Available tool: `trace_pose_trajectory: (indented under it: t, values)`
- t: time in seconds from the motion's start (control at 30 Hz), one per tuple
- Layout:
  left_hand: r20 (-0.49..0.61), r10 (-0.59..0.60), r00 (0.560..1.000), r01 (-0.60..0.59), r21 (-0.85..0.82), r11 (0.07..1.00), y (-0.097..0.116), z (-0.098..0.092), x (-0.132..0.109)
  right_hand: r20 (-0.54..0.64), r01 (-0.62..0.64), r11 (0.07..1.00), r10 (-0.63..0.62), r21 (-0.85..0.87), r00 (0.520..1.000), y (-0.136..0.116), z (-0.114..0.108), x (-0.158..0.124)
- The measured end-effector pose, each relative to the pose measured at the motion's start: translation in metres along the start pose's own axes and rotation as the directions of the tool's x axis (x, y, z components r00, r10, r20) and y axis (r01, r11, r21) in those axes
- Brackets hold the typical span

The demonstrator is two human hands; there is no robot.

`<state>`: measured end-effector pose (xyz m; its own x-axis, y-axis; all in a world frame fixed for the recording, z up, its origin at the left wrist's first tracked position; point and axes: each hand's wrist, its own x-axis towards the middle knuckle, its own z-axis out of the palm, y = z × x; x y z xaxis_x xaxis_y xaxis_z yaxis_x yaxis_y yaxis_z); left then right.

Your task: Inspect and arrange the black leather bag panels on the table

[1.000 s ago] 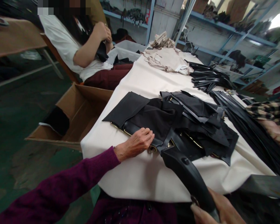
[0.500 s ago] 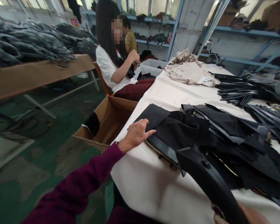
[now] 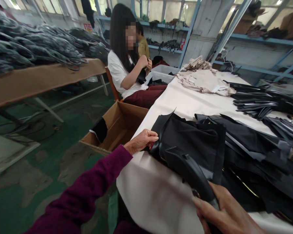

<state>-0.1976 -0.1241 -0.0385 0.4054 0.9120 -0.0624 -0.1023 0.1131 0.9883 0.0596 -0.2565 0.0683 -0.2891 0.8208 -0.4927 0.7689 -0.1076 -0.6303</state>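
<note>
My left hand, in a purple sleeve, is closed on the near edge of a black fabric piece and lifts it off the cream table. At the bottom right, my right hand grips a black leather strap that curves up toward the fabric. Behind both lies a heap of black fabric and leather pieces with thin gold-coloured trim.
An open cardboard box stands on the green floor left of the table. A seated person in a white shirt handles a black piece beyond it. Beige cloth and black strips lie farther back. A brown table with dark cables is at left.
My left hand went from resting flat on the black pile to pinching the fabric's edge and raising it. My right hand rose into view with the strap. The view swung up and left.
</note>
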Motion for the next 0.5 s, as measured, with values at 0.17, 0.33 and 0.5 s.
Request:
trace_pose_trajectory:
  t: [0.17,0.33,0.5]
  values:
    - [0.034,-0.026,0.999,0.028,-0.077,0.997,0.0,0.011,-0.008,0.033,0.051,0.994,-0.055,0.096,0.998,-0.009,0.008,0.021]
    - [0.081,-0.049,0.996,0.059,-0.135,0.989,0.0,0.015,-0.014,-0.034,0.135,0.98,-0.131,0.145,0.991,-0.015,0.007,0.036]
    - [0.056,-0.034,0.998,0.041,-0.132,0.99,-0.001,0.018,-0.014,-0.008,0.059,0.993,-0.058,0.104,0.998,-0.013,0.011,0.021]
